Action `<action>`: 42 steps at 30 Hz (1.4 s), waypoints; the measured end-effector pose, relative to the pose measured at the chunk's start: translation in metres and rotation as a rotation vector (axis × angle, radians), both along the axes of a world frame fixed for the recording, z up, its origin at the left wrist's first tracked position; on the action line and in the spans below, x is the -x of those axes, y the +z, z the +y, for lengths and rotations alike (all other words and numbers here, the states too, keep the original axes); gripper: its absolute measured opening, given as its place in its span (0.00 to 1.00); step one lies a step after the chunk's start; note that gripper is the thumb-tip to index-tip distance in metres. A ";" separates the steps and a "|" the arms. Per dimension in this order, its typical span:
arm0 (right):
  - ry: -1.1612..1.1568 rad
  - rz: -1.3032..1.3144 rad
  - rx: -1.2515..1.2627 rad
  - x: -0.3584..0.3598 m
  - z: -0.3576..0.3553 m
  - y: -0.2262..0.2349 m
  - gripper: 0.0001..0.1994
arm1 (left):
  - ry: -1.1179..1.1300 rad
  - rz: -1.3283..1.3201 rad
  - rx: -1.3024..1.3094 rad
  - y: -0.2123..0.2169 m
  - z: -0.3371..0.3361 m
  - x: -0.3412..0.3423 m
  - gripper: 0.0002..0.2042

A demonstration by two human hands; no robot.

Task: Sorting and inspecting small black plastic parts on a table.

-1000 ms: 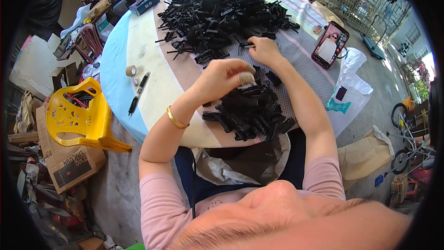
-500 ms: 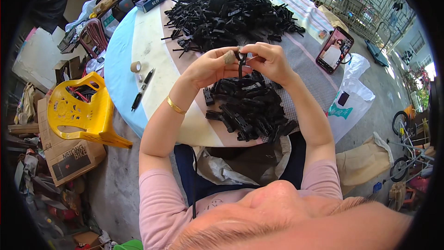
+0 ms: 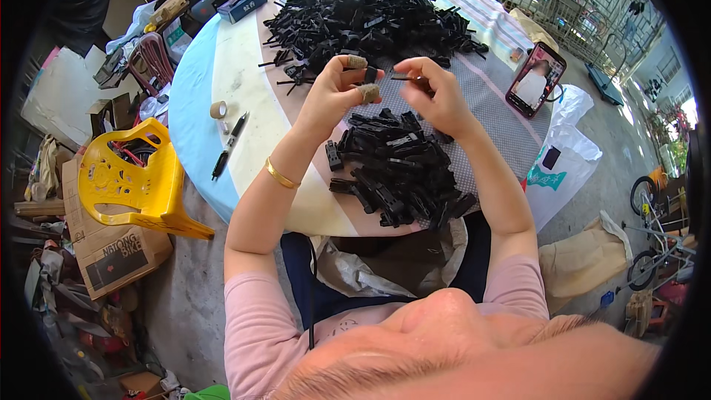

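Note:
My left hand (image 3: 337,100), with tan tape round its thumb and a fingertip, pinches a small black plastic piece (image 3: 371,74). Across a small gap, my right hand (image 3: 438,100) is closed on a thin dark strip (image 3: 401,78), whose tip points toward the left hand. Below both hands, near the table's front edge, lies a loose heap of black plastic parts (image 3: 396,170). Beyond them spreads a bigger mound of black parts with thin strips sticking out (image 3: 363,22). The kind of these parts is too small to make out.
The round table's striped cloth (image 3: 244,104) carries a tape roll (image 3: 218,110) and a black pen (image 3: 229,147) at left. A propped phone (image 3: 536,80) and a white plastic bag (image 3: 566,148) are at right. A yellow chair (image 3: 159,192) stands left. An open sack (image 3: 355,263) sits at my lap.
My hands have moved apart from where they met around one black piece. The left now has a small black piece, the right a thin dark strip.

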State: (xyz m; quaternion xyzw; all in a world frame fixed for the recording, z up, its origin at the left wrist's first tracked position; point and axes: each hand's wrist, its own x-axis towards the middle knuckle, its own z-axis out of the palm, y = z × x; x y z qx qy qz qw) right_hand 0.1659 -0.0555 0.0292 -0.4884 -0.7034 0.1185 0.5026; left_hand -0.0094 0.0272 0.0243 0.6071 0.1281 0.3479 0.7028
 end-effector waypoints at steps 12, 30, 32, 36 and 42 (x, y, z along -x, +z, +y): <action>0.118 0.296 0.189 0.010 0.005 -0.010 0.08 | 0.411 0.205 -0.469 -0.009 -0.021 -0.012 0.08; 0.084 0.244 0.001 0.007 0.001 -0.003 0.05 | 0.173 -0.227 0.140 0.009 -0.023 -0.011 0.11; 0.072 0.159 -0.004 0.005 0.000 -0.002 0.06 | 0.089 -0.282 0.222 0.004 -0.019 -0.007 0.12; 0.191 0.244 -0.145 0.001 0.002 -0.005 0.06 | -0.013 -0.231 0.275 -0.002 -0.019 -0.009 0.14; 0.169 0.351 0.023 0.003 0.003 -0.008 0.07 | 0.078 0.141 -0.215 0.000 -0.028 -0.008 0.18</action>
